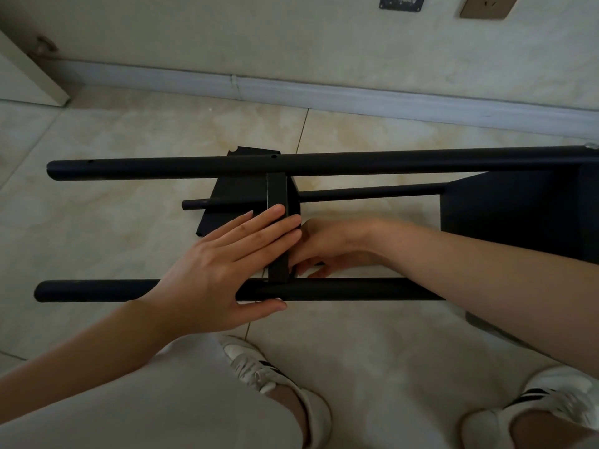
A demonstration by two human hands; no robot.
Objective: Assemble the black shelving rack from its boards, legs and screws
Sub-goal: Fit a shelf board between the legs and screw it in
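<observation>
The black shelving rack (324,163) lies on its side on the tiled floor (129,140), part-built, with a middle board (277,202) standing edge-up between the near leg (340,288) and the far leg (194,166). The left hand (227,264) presses flat on the board's face, fingers straight, steadying it. The right hand (327,247) reaches in behind the board; its grip seems curled, perhaps on a screw, though I cannot tell. To seat this shelf well, keep the board square to both legs, line its edge with the leg's hole, then start the screw by fingers before tightening.
</observation>
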